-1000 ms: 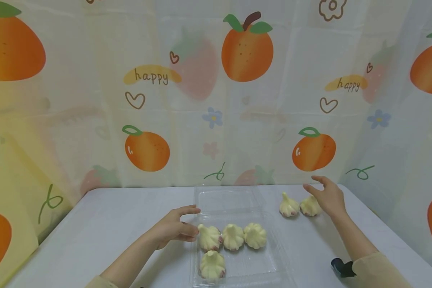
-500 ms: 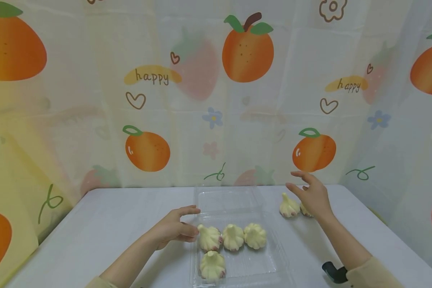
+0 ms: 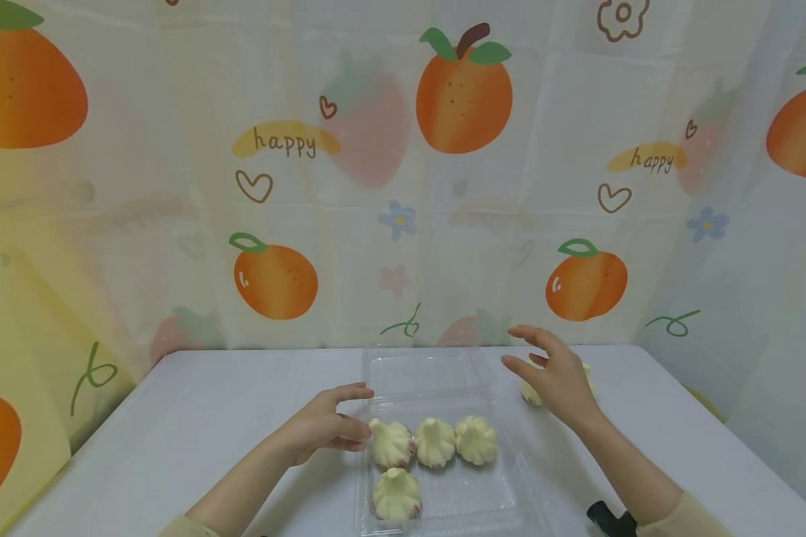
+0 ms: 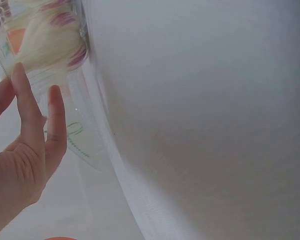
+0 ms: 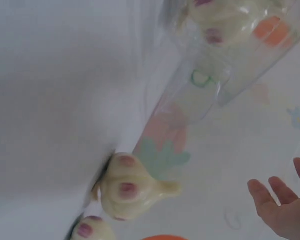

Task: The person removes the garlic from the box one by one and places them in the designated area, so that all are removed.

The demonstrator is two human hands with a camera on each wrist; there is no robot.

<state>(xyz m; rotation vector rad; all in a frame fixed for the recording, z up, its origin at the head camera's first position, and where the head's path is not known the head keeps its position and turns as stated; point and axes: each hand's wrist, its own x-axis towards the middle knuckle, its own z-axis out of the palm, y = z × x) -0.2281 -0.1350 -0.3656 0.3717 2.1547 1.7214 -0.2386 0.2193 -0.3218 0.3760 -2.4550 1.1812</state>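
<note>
With the right hand [image 3: 559, 380] loosely spread and holding nothing, probably best to take the loose garlic [image 5: 130, 187], right of the box [image 3: 470, 492], singly and round the body. Steady that box, with four bulbs [image 3: 435, 441] inside, using the left hand's [image 3: 329, 425] relaxed fingers at its left edge. Work low over the white table [image 3: 242, 388], minding the fruit-printed curtain [image 3: 349, 224] behind.
</note>
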